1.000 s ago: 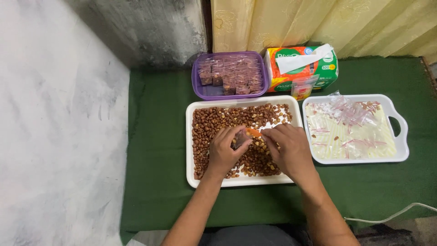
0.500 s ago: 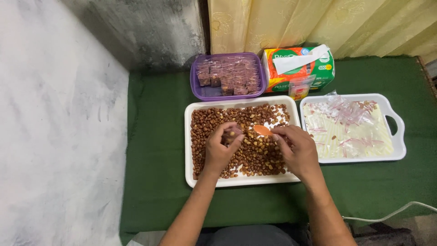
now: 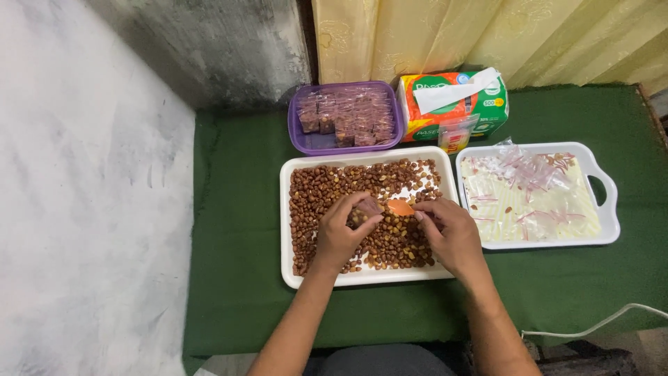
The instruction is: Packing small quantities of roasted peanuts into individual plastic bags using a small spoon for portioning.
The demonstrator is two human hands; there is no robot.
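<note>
Two hands are working over the white tray (image 3: 287, 230) of peanuts (image 3: 327, 191) — left hand (image 3: 342, 233) is pinching a small packet (image 3: 367, 207), right hand (image 3: 451, 233) is gripping an orange scoop (image 3: 400, 207) just beside it.

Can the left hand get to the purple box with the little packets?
Probably yes. The left hand is over the tray of nuts, and the purple box sits just behind it with nothing between.

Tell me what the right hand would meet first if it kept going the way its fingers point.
Probably the left hand: the right hand points leftward with a small orange scoop, low over the white rectangular tray of brown peanuts.
</note>
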